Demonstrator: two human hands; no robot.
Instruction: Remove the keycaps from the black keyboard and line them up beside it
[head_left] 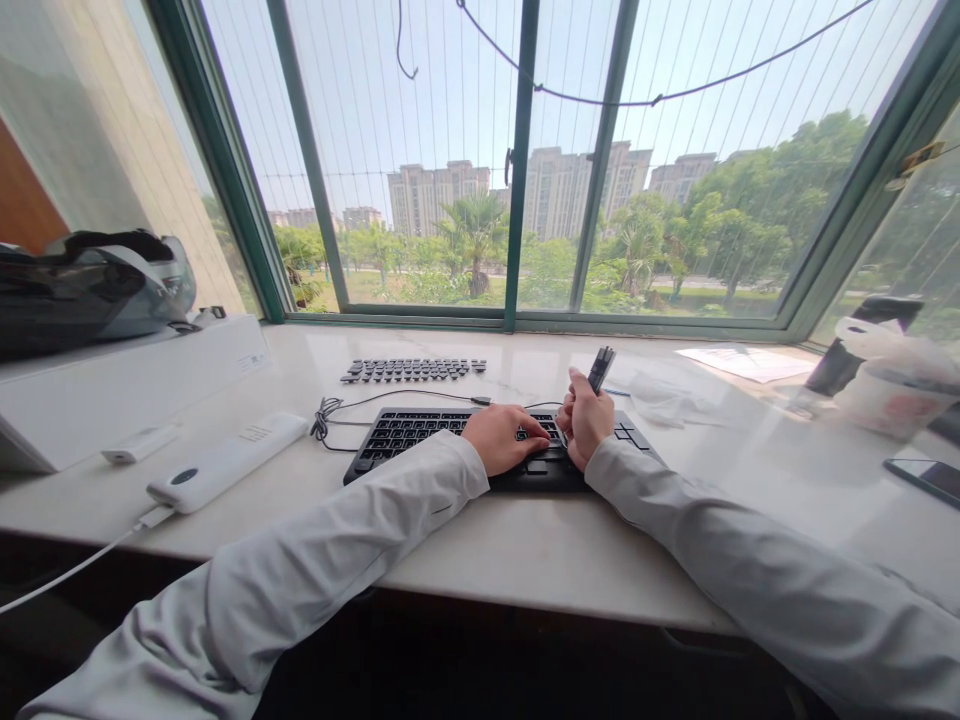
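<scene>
A black keyboard (409, 430) lies on the white sill in front of me; many of its key positions on the left and middle look bare of caps. My left hand (504, 438) rests over the middle of it, fingers together and fingertips down at the keys; whatever they pinch, if anything, is hidden. Just to its right, my right hand (586, 420) is closed in a fist around a slim black tool (601, 368), whose forked top end sticks up. The tool's lower end is hidden near the keys. Behind the keyboard, loose black keycaps (414, 370) lie in rows.
A coiled black cable (324, 415) lies behind the keyboard. To the left are a white power bank (229, 462) with a cable and a white box (142, 390) bearing a dark bag. Clear plastic (664, 400), paper (746, 362), a cup (900, 395) and a phone (930, 478) lie right.
</scene>
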